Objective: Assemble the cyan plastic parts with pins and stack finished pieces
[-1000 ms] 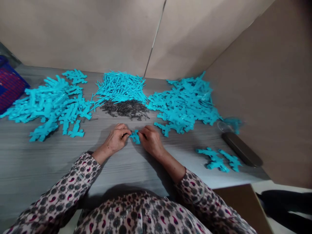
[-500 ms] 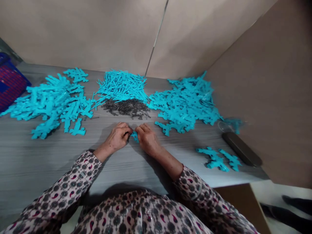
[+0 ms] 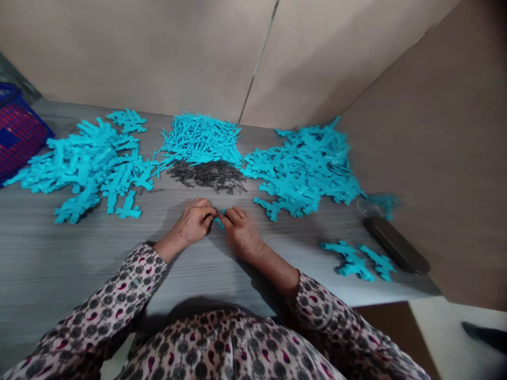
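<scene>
My left hand (image 3: pixel 195 220) and my right hand (image 3: pixel 241 231) meet over the middle of the table, fingers pinched close together. Between their fingertips shows a small turquoise plastic piece (image 3: pixel 218 222), mostly covered by the fingers. My right hand grips it; my left thumb and forefinger are closed at its left end, and whatever else they pinch is too small to make out. Just beyond the hands lies a heap of short black pins (image 3: pixel 209 176), and behind that a pile of thin turquoise sticks (image 3: pixel 202 140).
Flat turquoise plastic pieces are heaped at left (image 3: pixel 79 163) and at right (image 3: pixel 304 169). Two turquoise assembled-looking pieces (image 3: pixel 352 259) lie near the right front edge beside a dark elongated case (image 3: pixel 396 245). A blue and red basket (image 3: pixel 24 134) stands far left. Panels wall the back and right.
My right hand's fingers have shifted slightly on the turquoise piece, and less of it shows. The whole view has moved a little. The dark legs at lower right have partly left view.
</scene>
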{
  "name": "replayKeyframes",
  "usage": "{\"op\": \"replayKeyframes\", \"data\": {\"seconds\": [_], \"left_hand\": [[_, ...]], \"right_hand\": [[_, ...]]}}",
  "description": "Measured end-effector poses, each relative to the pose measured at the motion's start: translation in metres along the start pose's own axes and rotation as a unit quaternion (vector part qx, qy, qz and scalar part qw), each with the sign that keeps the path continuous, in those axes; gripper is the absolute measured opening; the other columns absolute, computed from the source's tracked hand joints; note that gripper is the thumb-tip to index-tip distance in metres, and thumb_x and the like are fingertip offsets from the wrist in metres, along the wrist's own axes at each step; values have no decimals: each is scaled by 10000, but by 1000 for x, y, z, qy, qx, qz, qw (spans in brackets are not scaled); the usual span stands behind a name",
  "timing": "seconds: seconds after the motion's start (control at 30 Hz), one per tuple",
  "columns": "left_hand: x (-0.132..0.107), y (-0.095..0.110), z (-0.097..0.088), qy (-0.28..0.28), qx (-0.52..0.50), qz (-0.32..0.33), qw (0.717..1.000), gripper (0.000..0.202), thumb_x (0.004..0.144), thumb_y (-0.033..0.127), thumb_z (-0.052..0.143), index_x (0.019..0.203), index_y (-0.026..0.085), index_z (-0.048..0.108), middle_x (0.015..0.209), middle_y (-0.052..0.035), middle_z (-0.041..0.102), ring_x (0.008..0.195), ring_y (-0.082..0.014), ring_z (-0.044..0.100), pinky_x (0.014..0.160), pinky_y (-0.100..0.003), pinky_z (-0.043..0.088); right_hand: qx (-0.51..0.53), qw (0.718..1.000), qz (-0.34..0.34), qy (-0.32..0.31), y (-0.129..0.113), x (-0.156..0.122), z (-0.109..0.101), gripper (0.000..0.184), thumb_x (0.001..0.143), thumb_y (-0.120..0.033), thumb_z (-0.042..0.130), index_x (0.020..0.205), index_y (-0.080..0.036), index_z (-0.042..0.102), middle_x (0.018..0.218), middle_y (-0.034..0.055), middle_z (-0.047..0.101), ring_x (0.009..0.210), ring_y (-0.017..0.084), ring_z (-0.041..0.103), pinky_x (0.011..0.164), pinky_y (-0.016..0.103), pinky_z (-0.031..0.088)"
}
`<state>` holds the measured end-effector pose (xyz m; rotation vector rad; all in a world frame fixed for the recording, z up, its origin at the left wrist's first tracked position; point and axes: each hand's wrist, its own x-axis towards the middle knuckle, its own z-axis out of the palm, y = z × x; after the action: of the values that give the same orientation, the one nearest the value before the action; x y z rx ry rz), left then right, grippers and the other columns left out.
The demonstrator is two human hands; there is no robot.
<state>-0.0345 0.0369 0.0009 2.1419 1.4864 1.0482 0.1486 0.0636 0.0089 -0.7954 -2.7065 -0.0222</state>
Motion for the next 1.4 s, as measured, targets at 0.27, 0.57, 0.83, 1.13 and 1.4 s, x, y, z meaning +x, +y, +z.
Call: {"op": "replayKeyframes", "data": {"seconds": [0.27,0.57,0.83,1.13,1.4], "left_hand": [[-2,-10,-13,-5,-76,-1,997,201,787,51,588,830,179,736,832,-56,707,831,-183,643,782,-301,501],[2,-11,-11,18,-24,-78,997,135,769,92,629,735,175,730,683,-24,672,681,-161,605,660,-277,462],[6,-6,-11,2,-13,-79,997,140,752,80,623,680,169,703,644,-15,631,667,-154,580,651,-271,436],[8,-15,-6,-25,-44,-127,991,126,716,102,598,656,151,697,629,-5,616,574,-115,533,538,-219,390],[9,-28,-2,-66,-68,-187,978,164,689,159,607,774,147,747,604,-2,660,526,-121,560,503,-215,403]], "right_hand": [[-1,998,13,-53,-5,6,-10,189,926,-90,515,950,-148,692,988,112,663,932,252,466,750,369,334],[4,999,13,-49,-5,7,-9,179,900,-73,526,913,-146,689,982,131,649,933,267,472,762,385,354],[24,999,10,-29,-7,5,-3,226,878,-30,473,942,-106,676,964,158,615,933,279,464,834,402,430],[37,999,3,-5,-7,2,-2,322,871,-17,474,1139,-63,648,976,157,623,931,270,483,873,393,461],[13,999,3,-32,-11,4,-6,248,926,-74,452,997,-133,683,935,132,612,894,260,486,766,383,438]]}}
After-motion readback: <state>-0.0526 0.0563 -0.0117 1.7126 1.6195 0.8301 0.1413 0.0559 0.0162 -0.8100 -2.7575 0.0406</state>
